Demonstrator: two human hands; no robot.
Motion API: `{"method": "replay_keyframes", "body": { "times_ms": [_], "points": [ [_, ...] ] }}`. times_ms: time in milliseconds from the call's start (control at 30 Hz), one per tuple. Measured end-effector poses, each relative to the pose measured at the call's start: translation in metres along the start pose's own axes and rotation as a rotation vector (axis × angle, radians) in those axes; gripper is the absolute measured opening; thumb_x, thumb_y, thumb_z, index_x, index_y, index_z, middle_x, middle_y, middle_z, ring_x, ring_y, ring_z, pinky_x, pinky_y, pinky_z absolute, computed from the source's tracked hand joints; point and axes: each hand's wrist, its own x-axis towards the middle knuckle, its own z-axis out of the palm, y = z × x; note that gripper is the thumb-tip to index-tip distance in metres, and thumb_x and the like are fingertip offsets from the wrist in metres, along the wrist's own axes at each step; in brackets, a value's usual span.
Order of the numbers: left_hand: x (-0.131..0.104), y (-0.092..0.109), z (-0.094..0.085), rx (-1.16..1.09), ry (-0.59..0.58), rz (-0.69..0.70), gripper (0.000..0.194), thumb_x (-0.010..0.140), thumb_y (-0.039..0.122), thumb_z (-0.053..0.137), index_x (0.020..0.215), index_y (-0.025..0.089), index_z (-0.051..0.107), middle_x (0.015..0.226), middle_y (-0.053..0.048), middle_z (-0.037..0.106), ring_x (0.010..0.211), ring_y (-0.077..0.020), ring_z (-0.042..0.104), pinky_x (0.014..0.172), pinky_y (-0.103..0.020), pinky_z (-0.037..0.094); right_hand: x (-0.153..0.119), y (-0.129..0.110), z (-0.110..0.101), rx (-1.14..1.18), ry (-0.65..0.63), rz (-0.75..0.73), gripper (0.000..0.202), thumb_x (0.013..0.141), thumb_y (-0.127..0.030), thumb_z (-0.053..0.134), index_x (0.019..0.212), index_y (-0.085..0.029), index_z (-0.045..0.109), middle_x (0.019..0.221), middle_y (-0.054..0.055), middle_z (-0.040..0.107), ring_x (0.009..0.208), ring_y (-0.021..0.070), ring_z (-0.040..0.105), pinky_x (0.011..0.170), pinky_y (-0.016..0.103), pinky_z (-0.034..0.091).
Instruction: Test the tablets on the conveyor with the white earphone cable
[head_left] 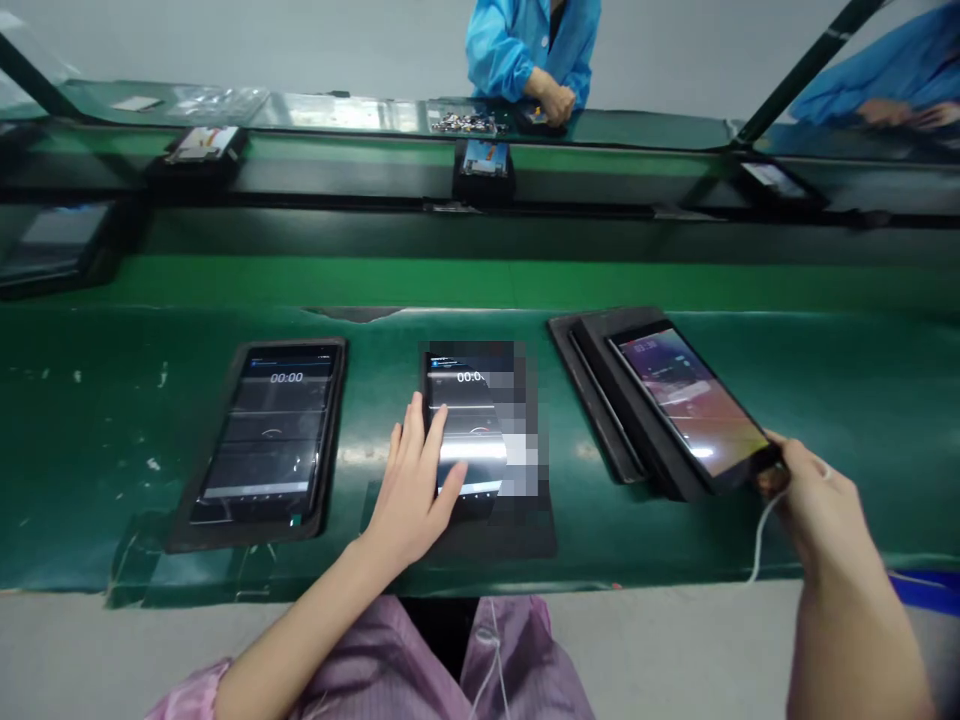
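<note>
My left hand (411, 490) lies with its fingers spread over the left side of the middle tablet (472, 455), which rests on a dark pad. That screen reads 00:00, though part of it is blurred into blocks. At the right, my right hand (825, 505) grips the lower corner of a tablet (694, 405) with a lit, colourful screen. This tablet slants over dark pads and another dark device edge. A white cable (763, 535) hangs by the right hand; where its upper end goes is hidden. To the left, another tablet (274, 430) showing 00:00 lies on its own pad.
Beyond the green bench (847, 420) runs a belt (337, 170) carrying several devices in dark holders, one of them (484, 165) near the middle. Across it, a co-worker in blue sleeves (502, 60) has their hands by small parts (469, 122). Another person's blue sleeve (877, 80) shows at the right.
</note>
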Motion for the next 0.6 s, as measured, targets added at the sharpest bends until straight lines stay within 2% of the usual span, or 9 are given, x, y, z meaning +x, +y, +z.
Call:
{"method": "replay_keyframes", "body": {
  "times_ms": [100, 167, 267, 333, 400, 467, 533, 600],
  "points": [
    [-0.002, -0.002, 0.002, -0.111, 0.000, 0.003, 0.061, 0.105, 0.041, 0.034, 0.159, 0.024, 0.010, 0.167, -0.019, 0.006, 0.152, -0.0352, 0.016, 0.116, -0.060, 0.031, -0.011, -0.014, 0.002, 0.022, 0.004, 0.190, 0.076, 0.069, -0.066, 0.053, 0.108, -0.003, 0.068, 0.050, 0.001, 0.045, 0.042, 0.0180, 0.042, 0.043, 0.033, 0.033],
    [-0.003, -0.003, 0.003, -0.136, 0.010, 0.002, 0.061, 0.105, 0.042, 0.035, 0.159, 0.026, 0.009, 0.167, -0.017, 0.007, 0.152, -0.0347, 0.015, 0.115, -0.058, 0.033, -0.023, -0.024, 0.001, 0.018, -0.014, 0.227, 0.067, 0.068, -0.061, 0.055, 0.103, -0.006, 0.071, 0.053, 0.002, 0.048, 0.048, 0.0180, 0.044, 0.047, 0.033, 0.035],
    [-0.004, -0.004, 0.004, -0.142, 0.014, 0.000, 0.060, 0.106, 0.042, 0.034, 0.158, 0.027, 0.010, 0.167, -0.016, 0.007, 0.153, -0.0344, 0.013, 0.115, -0.058, 0.033, -0.041, -0.037, 0.000, -0.041, -0.078, 0.182, 0.054, 0.069, -0.055, 0.054, 0.095, -0.012, 0.074, 0.057, 0.001, 0.051, 0.059, 0.0203, 0.051, 0.058, 0.035, 0.041],
    [-0.004, -0.004, 0.004, -0.142, 0.007, 0.002, 0.060, 0.106, 0.042, 0.033, 0.158, 0.028, 0.009, 0.167, -0.016, 0.006, 0.153, -0.0343, 0.012, 0.115, -0.058, 0.033, -0.050, -0.040, -0.001, -0.111, -0.151, 0.113, 0.055, 0.074, -0.056, 0.050, 0.100, -0.013, 0.073, 0.058, 0.001, 0.051, 0.062, 0.0221, 0.054, 0.062, 0.036, 0.044],
    [-0.004, -0.004, 0.004, -0.142, -0.001, 0.005, 0.060, 0.106, 0.042, 0.033, 0.158, 0.029, 0.008, 0.167, -0.015, 0.006, 0.153, -0.0341, 0.011, 0.116, -0.058, 0.033, -0.054, -0.038, -0.002, -0.174, -0.200, -0.016, 0.058, 0.080, -0.058, 0.045, 0.106, -0.014, 0.072, 0.064, 0.004, 0.056, 0.064, 0.0234, 0.057, 0.065, 0.038, 0.047],
    [-0.005, -0.004, 0.003, -0.143, -0.002, 0.005, 0.059, 0.106, 0.041, 0.033, 0.158, 0.030, 0.008, 0.167, -0.015, 0.007, 0.153, -0.0336, 0.011, 0.116, -0.057, 0.033, -0.055, -0.032, -0.006, -0.221, -0.172, -0.244, 0.052, 0.085, -0.055, 0.043, 0.108, -0.017, 0.071, 0.082, 0.009, 0.063, 0.079, 0.0260, 0.062, 0.071, 0.039, 0.050],
    [-0.005, -0.005, 0.003, -0.144, 0.004, 0.001, 0.059, 0.106, 0.041, 0.033, 0.158, 0.029, 0.009, 0.167, -0.015, 0.008, 0.153, -0.0334, 0.012, 0.116, -0.057, 0.033, -0.054, -0.026, -0.010, -0.254, -0.164, -0.537, 0.038, 0.090, -0.043, 0.045, 0.107, -0.022, 0.071, 0.102, 0.011, 0.062, 0.093, 0.0253, 0.062, 0.076, 0.038, 0.051],
    [-0.006, -0.006, 0.003, -0.148, 0.007, -0.008, 0.059, 0.106, 0.041, 0.034, 0.158, 0.029, 0.010, 0.167, -0.014, 0.008, 0.153, -0.0335, 0.013, 0.117, -0.057, 0.032, -0.050, -0.021, -0.014, -0.278, -0.247, -0.758, 0.033, 0.092, -0.028, 0.043, 0.108, -0.026, 0.072, 0.109, 0.010, 0.057, 0.084, 0.0194, 0.062, 0.073, 0.034, 0.053]
  ]
}}
